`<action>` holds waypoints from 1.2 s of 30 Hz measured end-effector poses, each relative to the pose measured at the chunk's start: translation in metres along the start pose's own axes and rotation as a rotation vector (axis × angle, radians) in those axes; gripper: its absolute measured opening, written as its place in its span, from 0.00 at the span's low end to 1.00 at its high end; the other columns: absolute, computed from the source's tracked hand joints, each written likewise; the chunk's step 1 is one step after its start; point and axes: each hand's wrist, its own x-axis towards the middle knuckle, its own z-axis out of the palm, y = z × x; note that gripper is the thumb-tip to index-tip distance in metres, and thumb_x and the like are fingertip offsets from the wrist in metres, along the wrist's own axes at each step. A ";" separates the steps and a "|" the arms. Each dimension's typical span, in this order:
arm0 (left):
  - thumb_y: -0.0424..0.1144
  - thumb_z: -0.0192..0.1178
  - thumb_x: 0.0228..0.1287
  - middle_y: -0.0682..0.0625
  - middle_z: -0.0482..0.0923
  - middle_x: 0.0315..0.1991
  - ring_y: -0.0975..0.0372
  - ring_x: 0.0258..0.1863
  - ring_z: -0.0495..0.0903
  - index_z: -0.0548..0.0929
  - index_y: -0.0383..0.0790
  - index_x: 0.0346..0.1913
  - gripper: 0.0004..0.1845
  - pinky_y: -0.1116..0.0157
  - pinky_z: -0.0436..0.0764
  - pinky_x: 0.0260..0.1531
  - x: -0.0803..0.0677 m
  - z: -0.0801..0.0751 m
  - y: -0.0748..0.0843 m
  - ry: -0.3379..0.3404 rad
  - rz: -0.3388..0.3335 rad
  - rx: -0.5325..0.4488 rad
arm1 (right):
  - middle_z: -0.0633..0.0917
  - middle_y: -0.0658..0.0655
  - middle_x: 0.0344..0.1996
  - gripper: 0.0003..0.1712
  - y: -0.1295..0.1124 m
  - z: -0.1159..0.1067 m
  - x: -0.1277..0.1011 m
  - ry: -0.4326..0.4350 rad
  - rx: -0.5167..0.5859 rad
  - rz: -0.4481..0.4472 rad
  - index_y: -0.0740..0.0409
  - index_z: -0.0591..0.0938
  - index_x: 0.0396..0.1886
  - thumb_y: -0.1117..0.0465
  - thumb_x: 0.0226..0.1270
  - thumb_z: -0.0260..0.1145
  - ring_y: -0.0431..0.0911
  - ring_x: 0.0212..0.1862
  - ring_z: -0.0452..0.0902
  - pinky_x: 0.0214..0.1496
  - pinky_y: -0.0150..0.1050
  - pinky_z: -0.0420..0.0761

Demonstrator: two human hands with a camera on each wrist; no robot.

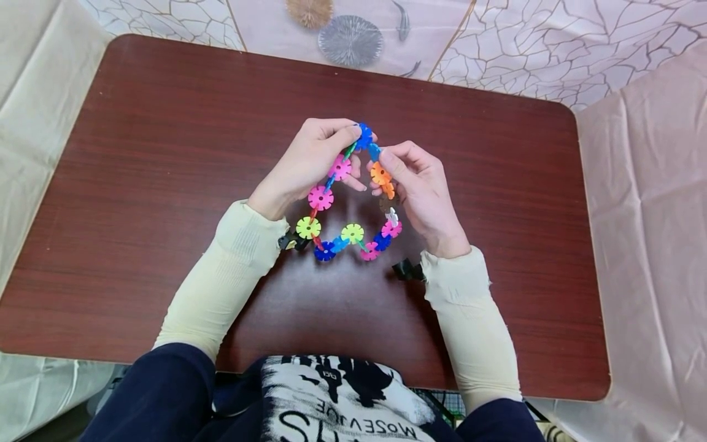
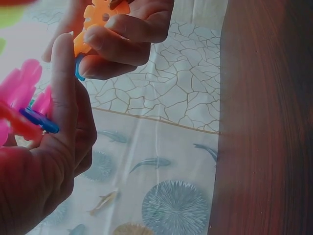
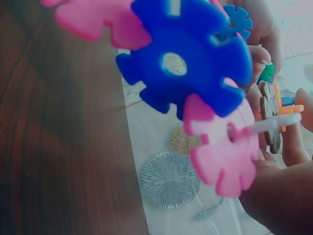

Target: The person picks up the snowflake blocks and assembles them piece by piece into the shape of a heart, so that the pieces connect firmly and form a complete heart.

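Observation:
A loop of notched plastic snowflake discs, linked edge to edge, hangs between both hands over the table. My left hand point(image 1: 306, 156) pinches a dark blue disc point(image 1: 363, 136) at the loop's far end, thumb on top. Right beside it, my right hand point(image 1: 425, 184) grips a lighter blue disc point(image 1: 374, 152), next to an orange disc point(image 1: 380, 174). Pink discs point(image 1: 320, 198) and a yellow-green disc point(image 1: 308, 228) run down the left side. In the right wrist view, a large blue disc point(image 3: 210, 63) joined to a pink one point(image 3: 225, 156) partly hides the hands.
The dark red-brown table point(image 1: 138, 245) has rounded corners. Patterned cloth point(image 1: 508, 43) with gold lines hangs behind it, and pale cloth point(image 1: 652, 245) covers the right side. Black straps point(image 1: 407, 270) sit at the wrists. The person's torso is at the near edge.

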 end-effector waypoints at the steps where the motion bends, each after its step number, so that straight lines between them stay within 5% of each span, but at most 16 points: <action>1: 0.37 0.53 0.74 0.33 0.77 0.25 0.48 0.22 0.82 0.83 0.33 0.46 0.12 0.51 0.85 0.32 0.000 0.000 0.000 -0.001 0.004 0.004 | 0.84 0.63 0.34 0.06 0.000 0.000 0.000 -0.003 0.003 -0.004 0.64 0.83 0.40 0.66 0.69 0.62 0.51 0.28 0.80 0.34 0.39 0.84; 6: 0.37 0.52 0.74 0.33 0.79 0.28 0.49 0.23 0.82 0.82 0.31 0.46 0.12 0.54 0.85 0.32 0.000 0.000 -0.001 -0.007 0.016 0.021 | 0.85 0.63 0.36 0.06 0.001 -0.001 -0.001 -0.027 0.026 -0.022 0.65 0.82 0.41 0.68 0.70 0.60 0.52 0.33 0.82 0.40 0.39 0.84; 16: 0.33 0.52 0.73 0.32 0.78 0.30 0.50 0.23 0.82 0.80 0.25 0.47 0.12 0.48 0.83 0.31 0.000 0.002 0.000 -0.068 -0.007 -0.149 | 0.85 0.62 0.38 0.07 0.001 0.000 -0.002 -0.035 0.081 -0.025 0.65 0.82 0.42 0.71 0.69 0.60 0.51 0.41 0.83 0.48 0.38 0.82; 36: 0.35 0.54 0.73 0.33 0.76 0.27 0.52 0.20 0.79 0.78 0.27 0.42 0.11 0.46 0.83 0.29 0.005 0.001 -0.010 -0.098 0.025 -0.095 | 0.87 0.57 0.32 0.07 0.002 0.011 -0.001 0.166 -0.096 -0.040 0.63 0.88 0.39 0.70 0.62 0.67 0.46 0.31 0.83 0.34 0.35 0.83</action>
